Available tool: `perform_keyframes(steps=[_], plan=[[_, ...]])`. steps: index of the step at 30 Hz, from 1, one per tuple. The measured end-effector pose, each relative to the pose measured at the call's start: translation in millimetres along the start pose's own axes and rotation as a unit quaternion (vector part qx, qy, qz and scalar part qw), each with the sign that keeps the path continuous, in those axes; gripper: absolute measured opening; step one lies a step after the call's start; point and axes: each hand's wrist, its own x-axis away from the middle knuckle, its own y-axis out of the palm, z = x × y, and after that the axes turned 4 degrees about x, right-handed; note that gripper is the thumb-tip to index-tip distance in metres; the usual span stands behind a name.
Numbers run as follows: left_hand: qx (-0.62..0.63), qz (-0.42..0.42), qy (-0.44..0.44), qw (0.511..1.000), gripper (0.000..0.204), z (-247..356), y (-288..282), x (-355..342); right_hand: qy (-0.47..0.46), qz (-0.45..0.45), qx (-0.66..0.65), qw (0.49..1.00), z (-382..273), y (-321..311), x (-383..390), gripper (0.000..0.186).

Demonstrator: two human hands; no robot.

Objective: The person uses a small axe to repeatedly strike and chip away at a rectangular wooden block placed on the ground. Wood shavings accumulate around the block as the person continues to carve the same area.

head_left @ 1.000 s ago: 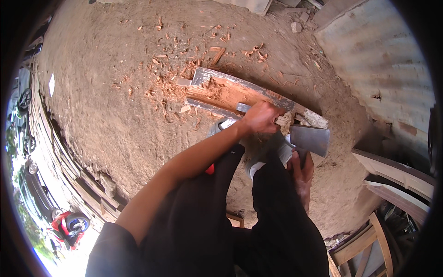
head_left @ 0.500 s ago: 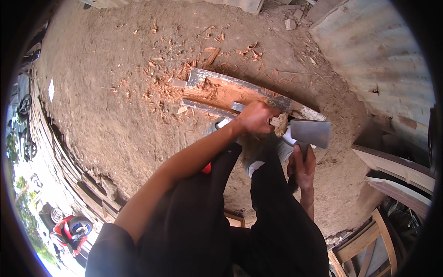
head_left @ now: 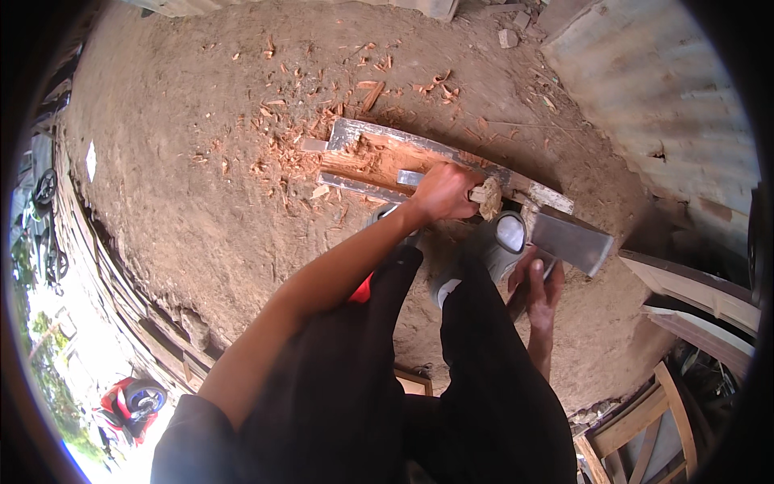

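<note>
My left hand [head_left: 447, 192] is wrapped round a wood chisel; its steel blade [head_left: 409, 177] rests on a long, hollowed piece of wood [head_left: 387, 157] with worn grey paint. The chisel's frayed wooden handle end [head_left: 488, 199] sticks out on the right of my fist. Lower right, my right hand [head_left: 538, 286] grips a hatchet by its handle. The hatchet's broad grey metal head [head_left: 572, 240] hangs to the right of the chisel handle, apart from it. The wood lies across the ground in front of my feet.
Wood chips [head_left: 278, 149] litter the dirt floor around the wood's left end. A corrugated metal sheet [head_left: 661, 113] stands at the right, with wooden boards [head_left: 693, 286] and a wooden frame [head_left: 637, 427] below it. A red motorcycle [head_left: 133, 403] stands outside at the lower left.
The hatchet has swung right and slightly down, away from the chisel handle, its head tilting. My right hand has shifted a little right. My left hand has moved slightly left with the chisel.
</note>
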Motion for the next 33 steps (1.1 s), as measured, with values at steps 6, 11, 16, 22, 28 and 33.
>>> perform_keyframes(steps=[6,11,16,22,28,33], plan=[[0.09,-0.006,0.068,0.994,0.027,21,0,-19,0.013,0.008,0.029,0.999,-35,-10,9,0.019],[0.054,-0.072,0.045,0.995,0.026,24,2,-32,0.058,0.03,0.033,0.997,-42,9,8,0.018],[0.051,-0.064,0.04,0.996,0.028,14,3,-20,0.072,0.049,0.033,0.996,-38,11,9,0.019],[-0.049,-0.136,0.028,0.989,0.027,-15,-16,-6,0.061,0.061,0.007,0.996,-42,2,12,0.024],[-0.021,-0.095,0.109,0.989,0.028,6,-12,-2,0.076,0.077,-0.01,0.994,-40,-6,16,0.025],[0.002,-0.108,0.141,0.984,0.031,37,37,-13,0.077,0.078,-0.034,0.993,-41,-3,16,0.024]])
